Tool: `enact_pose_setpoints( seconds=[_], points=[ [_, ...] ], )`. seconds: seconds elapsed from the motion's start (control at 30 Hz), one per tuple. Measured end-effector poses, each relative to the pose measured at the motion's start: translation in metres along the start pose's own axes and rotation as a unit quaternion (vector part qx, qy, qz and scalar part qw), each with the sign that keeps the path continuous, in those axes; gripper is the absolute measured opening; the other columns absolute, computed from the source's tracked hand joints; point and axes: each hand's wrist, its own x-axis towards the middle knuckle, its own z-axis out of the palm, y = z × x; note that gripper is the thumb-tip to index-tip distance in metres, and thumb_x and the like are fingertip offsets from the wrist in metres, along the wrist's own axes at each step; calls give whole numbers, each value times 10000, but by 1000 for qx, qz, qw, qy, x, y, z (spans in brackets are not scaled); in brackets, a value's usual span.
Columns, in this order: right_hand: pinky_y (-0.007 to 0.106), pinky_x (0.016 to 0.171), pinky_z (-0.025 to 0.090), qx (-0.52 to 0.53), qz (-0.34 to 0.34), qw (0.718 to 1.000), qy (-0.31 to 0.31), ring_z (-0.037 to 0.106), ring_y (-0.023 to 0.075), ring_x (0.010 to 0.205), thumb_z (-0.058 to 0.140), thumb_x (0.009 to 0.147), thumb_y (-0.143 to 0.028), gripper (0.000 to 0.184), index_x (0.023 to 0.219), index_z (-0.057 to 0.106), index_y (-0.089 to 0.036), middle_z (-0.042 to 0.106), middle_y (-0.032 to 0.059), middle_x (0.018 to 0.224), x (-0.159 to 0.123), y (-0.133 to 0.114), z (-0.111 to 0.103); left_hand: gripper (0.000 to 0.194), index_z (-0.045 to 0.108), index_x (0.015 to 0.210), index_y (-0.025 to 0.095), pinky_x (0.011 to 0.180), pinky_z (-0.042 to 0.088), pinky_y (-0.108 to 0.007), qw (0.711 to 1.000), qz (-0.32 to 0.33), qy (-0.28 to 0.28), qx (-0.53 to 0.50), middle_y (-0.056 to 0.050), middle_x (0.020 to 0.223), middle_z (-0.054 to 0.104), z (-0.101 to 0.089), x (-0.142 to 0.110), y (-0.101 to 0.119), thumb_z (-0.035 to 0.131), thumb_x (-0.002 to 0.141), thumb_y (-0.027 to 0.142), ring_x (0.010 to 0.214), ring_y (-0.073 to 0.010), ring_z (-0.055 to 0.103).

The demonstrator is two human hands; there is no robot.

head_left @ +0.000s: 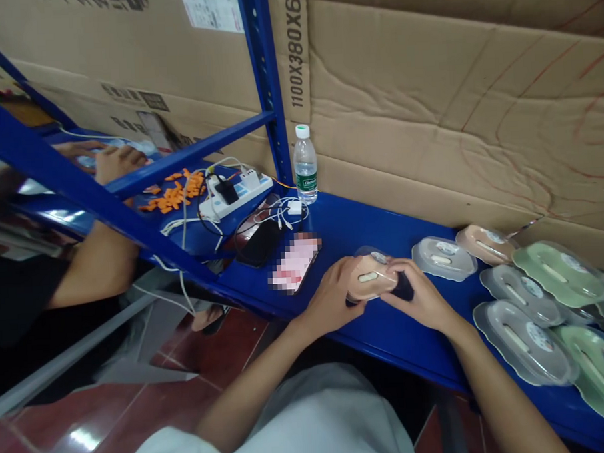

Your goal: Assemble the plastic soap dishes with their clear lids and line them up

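A peach-coloured lidded box (372,281) with a clear cover and a pale oblong piece on top is held just over the blue shelf (382,219). My left hand (333,293) grips its left side, fingers curled round the edge. At its right side, my right hand (419,293) holds the rim between thumb and fingers. To the right of my hands lies a grey box of the same kind (444,258). The underside of the held box is hidden by my hands.
Several more green, grey and peach boxes (524,340) are grouped at right. A phone (296,261), a water bottle (306,173), cables and a power strip (235,196) lie left. Beyond the blue frame (193,154), another person's hands (116,161) are near orange pieces (178,192).
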Motion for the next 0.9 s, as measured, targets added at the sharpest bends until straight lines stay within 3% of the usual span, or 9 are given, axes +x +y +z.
enact_pose_setpoints(
  seconds=[0.1,0.2,0.27,0.33,0.47,0.6,0.73,0.9],
  points=[
    [536,1155,530,-8,-9,1000,1,625,296,1351,666,1030,-370,403,1418,570,-316,654,107,1372,2,-6,7,909,295,1635,275,1285,381,-564,1000,-12,-1,-17,-166,1604,416,-1,0,1,766,859,230,1548,-357,418],
    [631,1307,317,-23,-35,999,-31,626,258,1363,570,1078,-298,437,1504,562,-397,666,58,1358,3,-8,8,917,279,1636,289,1277,398,-572,999,-27,-5,-36,-167,1641,353,-2,0,1,763,859,227,1545,-368,427],
    [678,1335,183,-34,-33,998,-46,622,238,1376,521,1095,-267,503,1568,507,-440,655,46,1375,2,-8,5,906,300,1619,282,1252,435,-572,999,-34,-9,-36,-166,1611,368,-2,1,2,772,847,224,1500,-370,479],
    [705,1329,123,-39,-17,997,-60,554,245,1465,475,1108,-248,548,1615,442,-456,608,53,1486,1,-8,3,884,336,1593,272,1218,482,-548,999,-36,-3,-32,-155,1553,398,-2,1,3,782,831,215,1437,-355,539],
    [710,1319,145,-19,-17,994,-106,325,270,1627,455,1114,-240,541,1615,444,-443,442,33,1699,-1,-9,3,839,367,1555,257,1158,546,-501,998,-45,11,-31,-146,1527,395,-1,-1,4,783,828,208,1382,-334,590],
    [689,1330,152,2,-57,993,-99,396,263,1593,475,1088,-192,487,1517,566,-404,532,28,1634,0,-12,5,833,353,1557,262,1184,519,-531,998,-47,-8,-42,-166,1623,365,-1,-1,1,787,847,234,1455,-357,544],
    [696,1328,161,-17,-65,995,-71,467,287,1544,583,1053,-263,529,1563,508,-381,582,68,1572,1,-14,12,840,346,1573,293,1253,437,-562,999,-17,-8,-41,-147,1606,434,0,-1,-3,792,863,243,1521,-353,471],
    [727,1310,159,-100,-78,988,-87,269,347,1643,653,1037,-411,672,1652,384,-422,349,65,1748,2,-7,21,832,327,1611,302,1276,409,-563,1000,-1,2,-14,-161,1661,355,1,-1,-3,760,904,237,1573,-352,399]
  ],
)
